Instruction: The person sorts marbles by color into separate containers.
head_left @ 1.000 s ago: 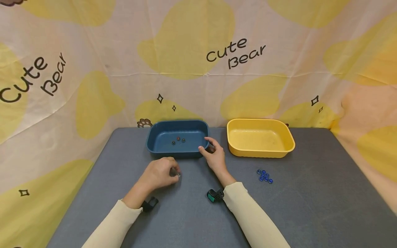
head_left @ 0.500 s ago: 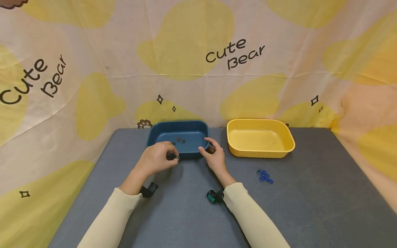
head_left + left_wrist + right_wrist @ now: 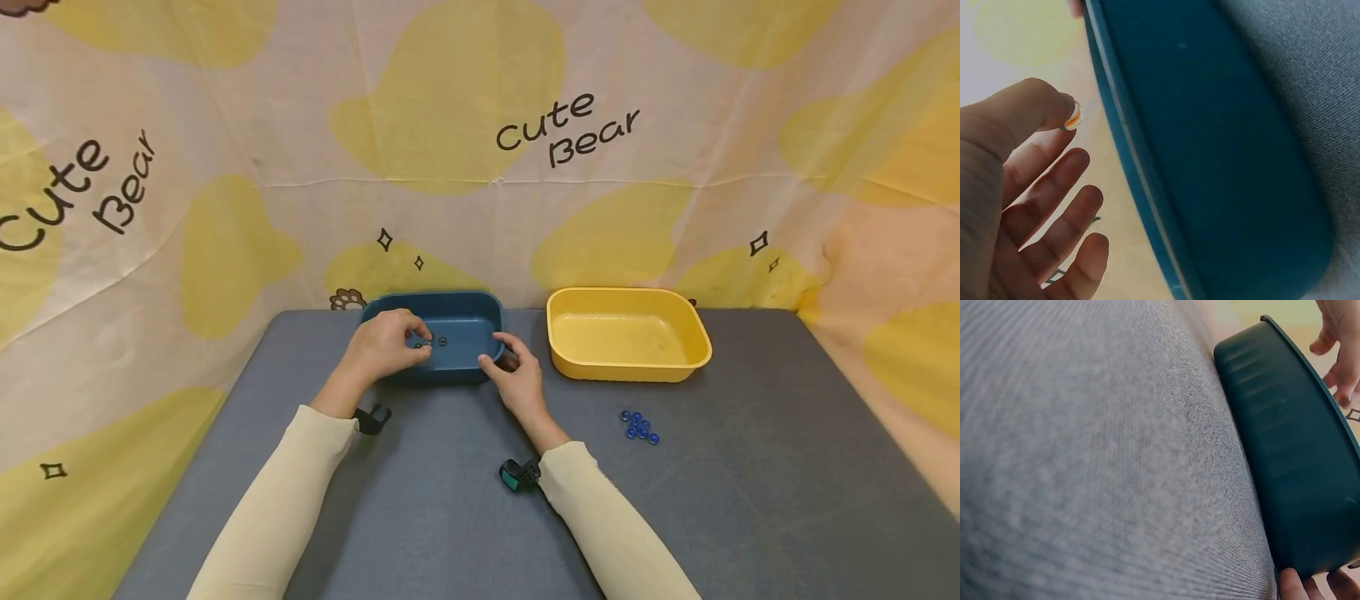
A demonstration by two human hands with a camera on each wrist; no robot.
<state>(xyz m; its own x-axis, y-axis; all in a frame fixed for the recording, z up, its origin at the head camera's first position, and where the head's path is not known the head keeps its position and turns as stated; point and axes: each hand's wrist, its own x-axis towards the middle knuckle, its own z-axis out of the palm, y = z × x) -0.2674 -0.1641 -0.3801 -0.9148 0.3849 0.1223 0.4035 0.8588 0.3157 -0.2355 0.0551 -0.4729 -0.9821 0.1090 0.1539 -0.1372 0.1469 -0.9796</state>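
Note:
Over the left part of the blue plastic tub (image 3: 465,372), my left hand (image 3: 378,346) pinches a clear marble with an orange swirl (image 3: 1074,117) between thumb and index finger. In the left wrist view the other fingers are loosely bent, and the marble is above the tub's rim. A few small dark marbles (image 3: 442,341) lie on the tub floor, partly hidden behind the left fingers. My right hand (image 3: 522,382) holds the tub's right end, thumb at the front corner and index finger at the rim. Its fingertips (image 3: 1291,584) show against the tub's base in the right wrist view.
A yellow tub (image 3: 630,372) stands to the right of the blue one, with no marbles showing in it. In front of it several blue marbles (image 3: 638,426) lie clustered on the grey table (image 3: 450,517). A patterned cloth (image 3: 450,125) hangs behind the table.
My left hand has risen from the table in front of the blue tub and moved forward over its rim, carrying the marble. The right hand has stayed at the tub's right end.

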